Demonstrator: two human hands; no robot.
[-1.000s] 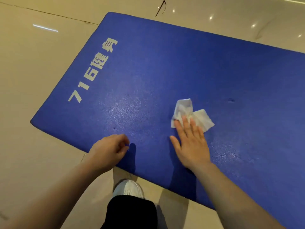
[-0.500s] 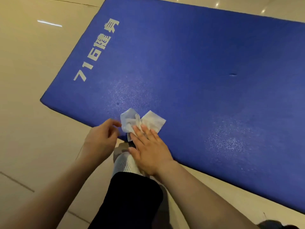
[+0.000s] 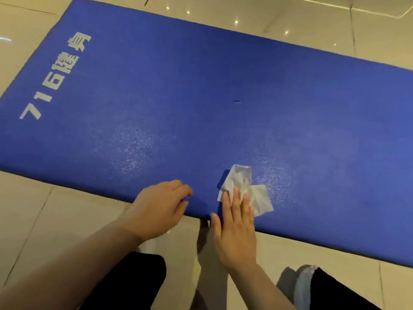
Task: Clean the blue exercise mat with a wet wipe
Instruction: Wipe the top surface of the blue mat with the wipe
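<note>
Underfoot, glossy beige tiles [image 3: 33, 220]; flat right hand [image 3: 237, 231] presses wipe [image 3: 243, 186] onto blue mat [image 3: 201, 86].

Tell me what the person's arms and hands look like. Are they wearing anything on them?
Both arms are bare, with no sleeves in view. The left hand and right hand wear no gloves, and no rings, watch or bracelet show on the fingers or wrists. Lower down, dark trousers cover the legs.

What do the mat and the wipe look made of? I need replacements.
The blue mat looks like foam or rubber with a fine pebbled, matte finish; damp patches glisten on it. The wipe looks like thin white nonwoven fabric, crumpled and limp under the right hand. Exact materials can't be confirmed.
</note>
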